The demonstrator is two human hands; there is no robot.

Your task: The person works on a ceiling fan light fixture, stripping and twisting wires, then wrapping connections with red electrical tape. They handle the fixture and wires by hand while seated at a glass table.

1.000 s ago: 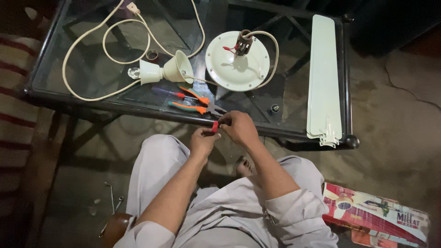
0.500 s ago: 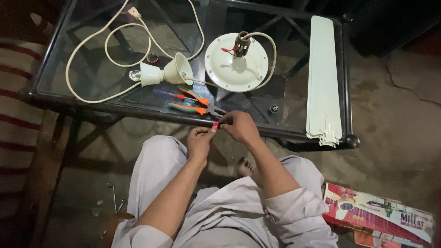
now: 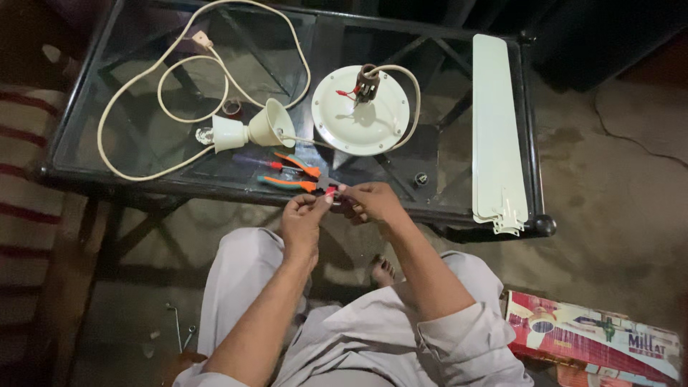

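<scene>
My left hand (image 3: 302, 218) and my right hand (image 3: 369, 201) meet just below the front edge of a glass table (image 3: 93, 136), above my lap. Together they pinch a small red piece (image 3: 330, 192) between their fingertips. On the glass just beyond my hands lie pliers with orange and green handles (image 3: 290, 175) and a screwdriver (image 3: 258, 163). Behind those sits a round white fan plate (image 3: 337, 125) with a wired part on top. A white cone-shaped cup (image 3: 272, 123) and a white holder (image 3: 228, 133) lie to its left, joined to a long cream cord (image 3: 140, 93).
Long white fan blades (image 3: 494, 122) lie stacked along the table's right side. A small dark knob (image 3: 421, 179) rests near the front edge. A red printed box (image 3: 588, 337) lies on the floor at my right, small spanners (image 3: 179, 330) at my left. A striped cushion (image 3: 21, 186) is at far left.
The view has shifted slightly. My hands stay together on the small red piece, a little lower and nearer the table edge than before.
</scene>
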